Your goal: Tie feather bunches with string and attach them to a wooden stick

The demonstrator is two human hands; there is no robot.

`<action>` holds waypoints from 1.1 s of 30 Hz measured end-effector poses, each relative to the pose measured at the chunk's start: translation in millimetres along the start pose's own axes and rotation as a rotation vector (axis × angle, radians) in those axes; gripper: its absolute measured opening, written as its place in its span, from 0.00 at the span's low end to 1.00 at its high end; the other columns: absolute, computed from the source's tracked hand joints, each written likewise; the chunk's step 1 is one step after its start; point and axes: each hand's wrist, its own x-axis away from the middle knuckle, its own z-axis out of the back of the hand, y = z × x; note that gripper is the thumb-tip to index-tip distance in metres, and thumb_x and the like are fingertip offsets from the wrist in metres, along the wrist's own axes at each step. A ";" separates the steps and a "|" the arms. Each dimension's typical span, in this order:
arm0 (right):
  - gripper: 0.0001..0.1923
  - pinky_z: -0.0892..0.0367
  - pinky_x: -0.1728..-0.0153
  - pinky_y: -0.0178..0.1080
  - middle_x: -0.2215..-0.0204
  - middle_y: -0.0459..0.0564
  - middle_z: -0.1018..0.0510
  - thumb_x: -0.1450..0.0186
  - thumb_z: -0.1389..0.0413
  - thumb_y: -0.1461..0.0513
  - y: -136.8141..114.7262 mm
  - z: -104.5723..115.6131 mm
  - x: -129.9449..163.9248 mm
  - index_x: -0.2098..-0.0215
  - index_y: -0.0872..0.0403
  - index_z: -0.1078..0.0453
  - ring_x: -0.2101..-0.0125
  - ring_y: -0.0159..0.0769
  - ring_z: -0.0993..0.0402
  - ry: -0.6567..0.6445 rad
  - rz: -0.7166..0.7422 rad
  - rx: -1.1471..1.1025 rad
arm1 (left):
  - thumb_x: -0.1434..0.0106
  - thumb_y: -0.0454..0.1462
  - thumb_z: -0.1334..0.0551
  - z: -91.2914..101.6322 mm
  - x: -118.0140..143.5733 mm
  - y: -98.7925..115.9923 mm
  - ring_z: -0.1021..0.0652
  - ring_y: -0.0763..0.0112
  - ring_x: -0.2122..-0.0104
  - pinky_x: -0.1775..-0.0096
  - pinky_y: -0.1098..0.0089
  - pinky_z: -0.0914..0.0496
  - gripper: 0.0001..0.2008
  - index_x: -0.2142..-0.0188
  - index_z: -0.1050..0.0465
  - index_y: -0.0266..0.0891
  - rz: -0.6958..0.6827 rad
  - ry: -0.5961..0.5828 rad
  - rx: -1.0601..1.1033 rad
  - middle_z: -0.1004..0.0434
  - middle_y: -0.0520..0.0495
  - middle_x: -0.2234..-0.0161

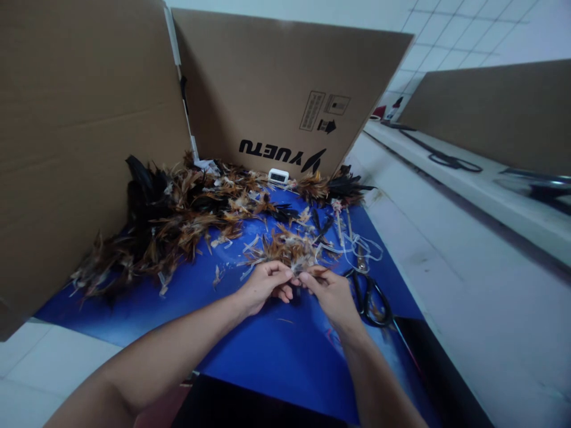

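Blue sheet (276, 345) covered the worktop, cardboard screens (80, 148) walling it in, white tiled room beyond. Left hand (263, 288) and right hand (330, 292) met fingertip to fingertip, both pinched onto a small feather bunch (292, 252) just ahead of them. Feathers looked weightless, soft, easily crushed; best taken by the quill ends. Black scissors (370, 300) lay beside the right hand. Big feather heap (178, 220) farther back.

Fingertips of both hands buried in the feather bunch (289, 252), grip unclear. Scissors (370, 294) partly behind right hand (332, 294). Small white device (278, 175) too tiny to read. Both forearms cut off at bottom edge. Far-right items blurred.
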 end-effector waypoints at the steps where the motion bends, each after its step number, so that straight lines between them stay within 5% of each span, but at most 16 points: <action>1: 0.11 0.38 0.77 0.35 0.79 0.46 0.27 0.46 0.41 0.55 -1.1 0.4 0.1 0.74 0.56 0.29 0.79 0.31 0.34 0.017 -0.005 -0.014 | 0.49 0.44 0.35 0.4 -0.2 -0.1 0.27 0.78 0.80 0.79 0.76 0.31 0.16 0.69 0.34 0.33 0.003 0.006 -0.002 0.24 0.44 0.69; 33: 0.11 0.31 0.70 0.37 0.73 0.50 0.23 0.46 0.40 0.57 3.6 -7.4 2.2 0.70 0.57 0.28 0.73 0.36 0.26 0.101 0.098 -0.013 | 0.49 0.47 0.36 1.5 -1.5 -5.1 0.27 0.78 0.82 0.81 0.75 0.31 0.18 0.70 0.34 0.33 -0.022 -0.009 -0.110 0.25 0.46 0.72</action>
